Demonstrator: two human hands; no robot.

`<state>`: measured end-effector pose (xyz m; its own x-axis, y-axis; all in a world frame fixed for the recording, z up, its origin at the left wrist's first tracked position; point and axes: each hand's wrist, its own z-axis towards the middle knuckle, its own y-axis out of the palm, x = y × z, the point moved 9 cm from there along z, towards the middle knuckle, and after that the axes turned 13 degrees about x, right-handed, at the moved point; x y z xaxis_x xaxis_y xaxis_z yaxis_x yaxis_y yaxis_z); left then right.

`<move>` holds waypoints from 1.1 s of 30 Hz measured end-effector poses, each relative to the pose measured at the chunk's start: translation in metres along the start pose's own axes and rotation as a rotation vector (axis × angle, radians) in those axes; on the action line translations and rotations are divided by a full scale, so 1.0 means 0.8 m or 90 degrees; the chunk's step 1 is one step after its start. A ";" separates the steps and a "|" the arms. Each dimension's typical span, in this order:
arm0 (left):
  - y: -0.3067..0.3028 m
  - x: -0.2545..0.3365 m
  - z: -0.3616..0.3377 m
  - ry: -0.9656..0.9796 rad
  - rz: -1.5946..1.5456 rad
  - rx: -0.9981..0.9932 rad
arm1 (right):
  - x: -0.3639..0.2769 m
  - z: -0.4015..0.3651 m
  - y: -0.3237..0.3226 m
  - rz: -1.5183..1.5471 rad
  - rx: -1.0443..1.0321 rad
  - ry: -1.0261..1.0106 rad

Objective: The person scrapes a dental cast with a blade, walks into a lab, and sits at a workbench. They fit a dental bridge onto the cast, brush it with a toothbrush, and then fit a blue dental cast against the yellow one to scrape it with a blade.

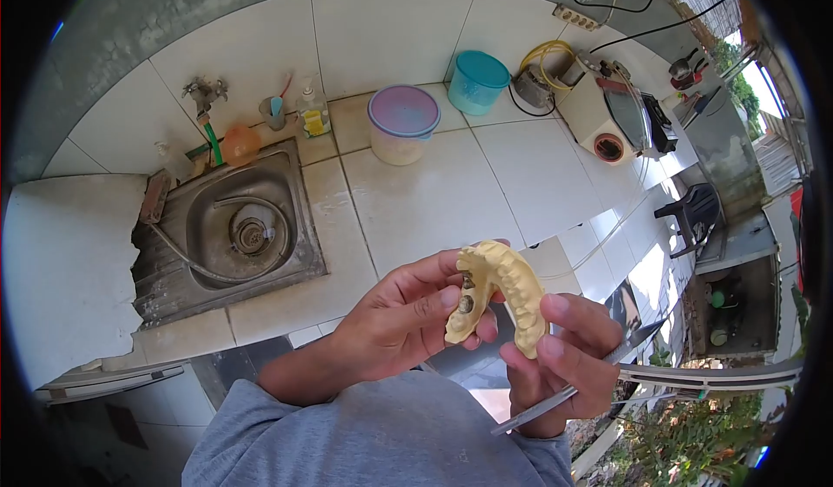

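A yellow plaster dental cast (512,283), shaped like a horseshoe with a row of moulded teeth, is held up in front of my chest. Dark metal-coloured pieces sit on the teeth of its left arm. My left hand (403,318) grips that side, thumb on the front and fingers behind. At the other end, the fingertips of my right hand (568,361) pinch the cast's lower right tip. A slim metal tool with a flat pointed blade (568,391) lies across my right hand, tucked between the fingers.
Behind the hands runs a white tiled counter (434,196). A steel sink (200,270) with a coiled hose is at left. A purple-lidded tub (403,127), a teal bucket (479,83), a soap bottle (312,114) and a cream-coloured machine (599,122) stand along the back.
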<state>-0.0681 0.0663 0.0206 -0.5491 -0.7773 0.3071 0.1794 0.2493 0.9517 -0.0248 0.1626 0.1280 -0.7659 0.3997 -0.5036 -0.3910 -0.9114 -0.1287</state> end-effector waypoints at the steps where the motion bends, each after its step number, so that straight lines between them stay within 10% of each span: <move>1: 0.002 0.001 0.001 0.003 -0.004 -0.010 | -0.002 -0.001 0.000 0.001 0.004 -0.011; 33: 0.007 0.016 0.001 0.104 0.286 0.060 | 0.037 -0.019 -0.019 -0.043 -0.008 -0.005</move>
<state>-0.0746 0.0578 0.0296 -0.2974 -0.6598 0.6901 0.2902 0.6261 0.7237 -0.0341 0.1868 0.1018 -0.7419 0.4612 -0.4867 -0.4356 -0.8833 -0.1732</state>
